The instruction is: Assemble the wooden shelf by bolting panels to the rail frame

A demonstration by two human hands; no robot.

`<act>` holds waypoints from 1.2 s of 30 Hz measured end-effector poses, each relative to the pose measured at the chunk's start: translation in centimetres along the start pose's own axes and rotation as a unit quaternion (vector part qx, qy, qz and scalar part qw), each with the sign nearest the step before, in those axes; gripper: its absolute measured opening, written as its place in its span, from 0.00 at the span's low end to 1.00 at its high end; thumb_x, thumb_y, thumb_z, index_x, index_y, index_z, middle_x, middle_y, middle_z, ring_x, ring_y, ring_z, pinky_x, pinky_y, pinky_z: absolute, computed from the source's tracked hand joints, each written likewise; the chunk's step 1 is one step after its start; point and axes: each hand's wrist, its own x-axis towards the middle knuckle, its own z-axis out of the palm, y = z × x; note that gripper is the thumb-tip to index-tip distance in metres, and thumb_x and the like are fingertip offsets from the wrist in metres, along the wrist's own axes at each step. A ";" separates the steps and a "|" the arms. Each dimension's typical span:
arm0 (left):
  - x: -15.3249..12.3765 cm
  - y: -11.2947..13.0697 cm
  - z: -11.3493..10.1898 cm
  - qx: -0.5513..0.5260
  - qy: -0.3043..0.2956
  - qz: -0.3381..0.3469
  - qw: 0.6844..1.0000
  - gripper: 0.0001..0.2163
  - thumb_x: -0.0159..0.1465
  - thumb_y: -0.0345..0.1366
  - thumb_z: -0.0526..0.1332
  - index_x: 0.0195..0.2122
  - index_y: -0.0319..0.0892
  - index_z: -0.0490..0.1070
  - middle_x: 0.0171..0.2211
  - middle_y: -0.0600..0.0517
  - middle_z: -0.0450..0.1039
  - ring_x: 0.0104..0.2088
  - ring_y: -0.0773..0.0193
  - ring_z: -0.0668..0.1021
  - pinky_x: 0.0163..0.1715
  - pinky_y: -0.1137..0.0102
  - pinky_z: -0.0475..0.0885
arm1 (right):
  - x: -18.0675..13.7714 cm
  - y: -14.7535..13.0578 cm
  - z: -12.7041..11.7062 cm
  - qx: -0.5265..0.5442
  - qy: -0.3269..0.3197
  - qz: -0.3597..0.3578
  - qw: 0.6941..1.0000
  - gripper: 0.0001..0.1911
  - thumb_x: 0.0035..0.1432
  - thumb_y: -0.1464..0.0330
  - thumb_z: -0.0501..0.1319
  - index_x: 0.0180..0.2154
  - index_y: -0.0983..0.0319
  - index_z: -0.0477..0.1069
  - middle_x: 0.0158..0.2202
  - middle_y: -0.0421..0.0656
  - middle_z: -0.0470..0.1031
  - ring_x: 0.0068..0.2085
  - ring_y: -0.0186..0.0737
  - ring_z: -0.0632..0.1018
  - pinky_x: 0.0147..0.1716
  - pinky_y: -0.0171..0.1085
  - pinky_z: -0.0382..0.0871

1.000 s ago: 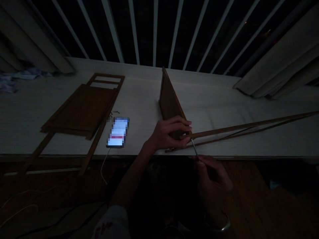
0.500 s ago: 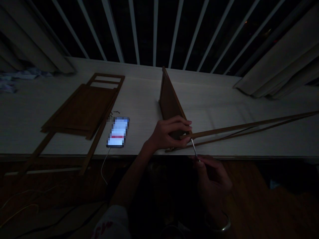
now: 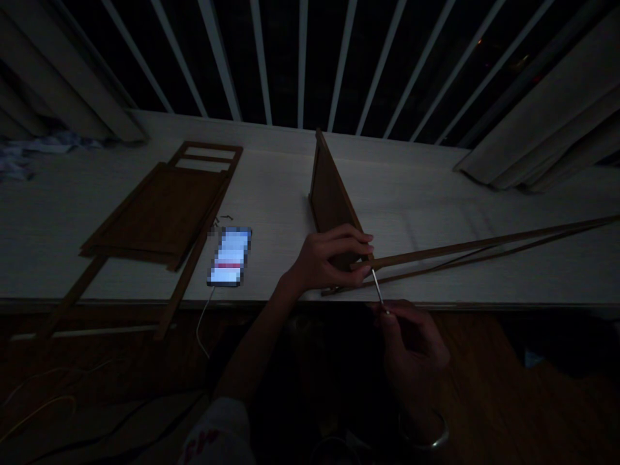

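Note:
My left hand is closed around the near corner of a brown wooden panel that stands on its edge, where a long thin wooden bar meets it. In my right hand is a thin metal rod like a screwdriver shaft, pinched between thumb and fingers. Its far tip touches the wood at that joint, just below my left fingers. The handle end is hidden in my right hand and in the dark.
A folded wooden frame with a panel lies at left, its legs past the ledge's front edge. Beside it are a lit phone on a white cable and several small screws. White bars and curtains bound the pale ledge.
Almost nothing differs. My right hand has shifted very slightly at the rod, while my left hand and the wooden pieces stay in place.

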 end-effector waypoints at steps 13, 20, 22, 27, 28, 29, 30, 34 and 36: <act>0.2 0.1 0.0 0.003 0.005 0.009 1.000 0.11 0.50 0.31 0.65 0.36 0.39 0.71 0.37 0.49 0.73 0.40 0.68 0.77 0.37 0.73 0.75 | -0.2 0.0 0.0 0.024 -0.008 0.013 1.000 0.03 0.53 0.74 0.60 0.32 0.60 0.70 0.29 0.40 0.75 0.30 0.34 0.76 0.30 0.35 0.71; 0.1 0.0 0.0 0.006 0.003 0.009 1.000 0.11 0.50 0.31 0.65 0.36 0.36 0.71 0.37 0.47 0.73 0.40 0.67 0.77 0.37 0.75 0.74 | 0.0 -0.2 0.2 0.020 0.001 0.020 1.000 0.01 0.54 0.72 0.60 0.32 0.61 0.70 0.27 0.40 0.74 0.29 0.34 0.75 0.29 0.36 0.71; 0.1 0.0 0.0 0.007 0.001 0.008 1.000 0.11 0.50 0.31 0.65 0.36 0.37 0.71 0.37 0.48 0.73 0.39 0.67 0.77 0.37 0.74 0.74 | 0.0 -0.2 0.2 0.018 0.003 0.023 1.000 0.01 0.54 0.72 0.60 0.31 0.61 0.70 0.27 0.40 0.74 0.29 0.34 0.75 0.29 0.36 0.71; 0.1 0.1 0.0 0.009 0.004 0.007 1.000 0.11 0.50 0.31 0.65 0.36 0.37 0.72 0.37 0.47 0.73 0.40 0.67 0.77 0.37 0.74 0.74 | -0.2 -0.2 0.1 0.015 0.008 0.043 0.999 0.01 0.54 0.71 0.60 0.32 0.61 0.70 0.27 0.40 0.75 0.29 0.35 0.76 0.29 0.36 0.72; 0.1 0.1 0.0 0.011 0.005 0.007 1.000 0.11 0.50 0.31 0.65 0.36 0.36 0.72 0.37 0.47 0.74 0.39 0.67 0.77 0.37 0.74 0.74 | -0.2 -0.3 0.1 0.019 0.007 0.047 0.999 0.01 0.54 0.72 0.60 0.32 0.61 0.70 0.27 0.40 0.75 0.29 0.34 0.76 0.29 0.35 0.72; 0.1 0.1 0.0 0.012 0.007 0.007 1.000 0.11 0.50 0.31 0.65 0.36 0.37 0.72 0.37 0.47 0.74 0.39 0.67 0.77 0.37 0.74 0.74 | -0.2 -0.3 0.1 0.023 0.007 0.052 0.998 0.01 0.54 0.72 0.61 0.32 0.61 0.70 0.27 0.40 0.75 0.29 0.34 0.76 0.29 0.35 0.72; 0.1 0.1 0.0 0.012 0.007 0.007 1.000 0.11 0.50 0.31 0.65 0.36 0.37 0.72 0.37 0.47 0.74 0.39 0.67 0.77 0.36 0.74 0.74 | -0.2 -0.3 0.1 0.026 0.007 0.057 0.998 0.01 0.54 0.72 0.61 0.32 0.61 0.70 0.27 0.40 0.75 0.28 0.34 0.76 0.28 0.34 0.72; 0.0 0.0 0.0 0.014 0.004 0.002 1.000 0.11 0.50 0.32 0.65 0.36 0.38 0.72 0.38 0.48 0.73 0.39 0.68 0.77 0.37 0.74 0.74 | -0.2 -0.4 0.2 0.044 0.010 0.065 0.997 0.03 0.53 0.72 0.61 0.33 0.61 0.70 0.28 0.39 0.75 0.27 0.33 0.76 0.27 0.33 0.71; 0.0 0.0 0.0 0.014 0.002 0.003 1.000 0.11 0.51 0.32 0.65 0.36 0.38 0.72 0.38 0.48 0.73 0.39 0.68 0.77 0.37 0.74 0.74 | -0.2 -0.3 0.2 0.049 0.014 0.061 0.997 0.04 0.53 0.73 0.61 0.33 0.61 0.69 0.28 0.39 0.75 0.27 0.33 0.76 0.27 0.33 0.71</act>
